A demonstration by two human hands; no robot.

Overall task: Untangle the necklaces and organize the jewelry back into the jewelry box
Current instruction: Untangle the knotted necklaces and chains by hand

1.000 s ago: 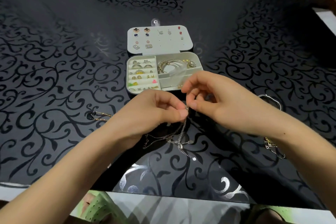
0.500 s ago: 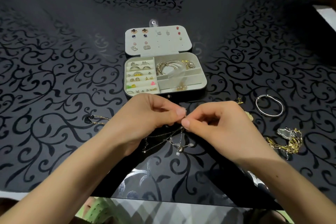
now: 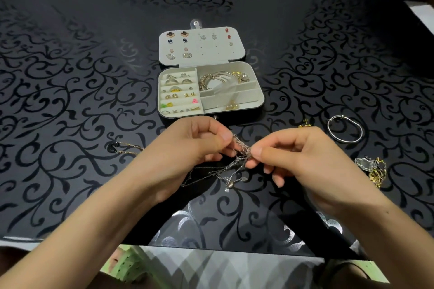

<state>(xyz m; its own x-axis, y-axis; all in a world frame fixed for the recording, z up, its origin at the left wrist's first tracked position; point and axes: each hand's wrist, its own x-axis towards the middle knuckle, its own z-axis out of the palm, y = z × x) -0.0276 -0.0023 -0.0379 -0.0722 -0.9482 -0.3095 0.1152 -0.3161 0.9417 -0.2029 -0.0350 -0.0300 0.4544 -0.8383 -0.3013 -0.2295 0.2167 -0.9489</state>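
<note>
Head view: the black scroll-patterned surface (image 3: 70,82) carries everything. The open jewelry box (image 3: 216,101) sits at its middle, already partly filled, with its lid (image 3: 211,54) laid back flat.

Just in front of the box, the left hand (image 3: 187,150) and the right hand (image 3: 300,157) are raised close together. Each pinches the tangled necklaces (image 3: 240,150) between thumb and forefinger. The knot of fine silver chain spans the short gap between them, and loose strands drop from it toward the surface.

Well off to the right lie a silver bangle (image 3: 333,135) and a heap of gold chain (image 3: 377,173). To the left lies a thin necklace with a dark pendant (image 3: 128,148). Small pendants (image 3: 231,184) hang at the bottom of the held strands; I cannot tell whether they touch the surface.

The step in hand looks like loosening the knot.
- **Grip:** Light pinches and small sideways teasing should work better than pulling, since tension would likely tighten such fine links.
- **Reading the knot:** Spreading it flat on the surface may show which strand crosses which.
- **Pendants:** They will probably snag, so feeding a plain chain end back through a loop seems wiser than dragging a pendant through.

Nothing from this tangle is in the box yet.
</note>
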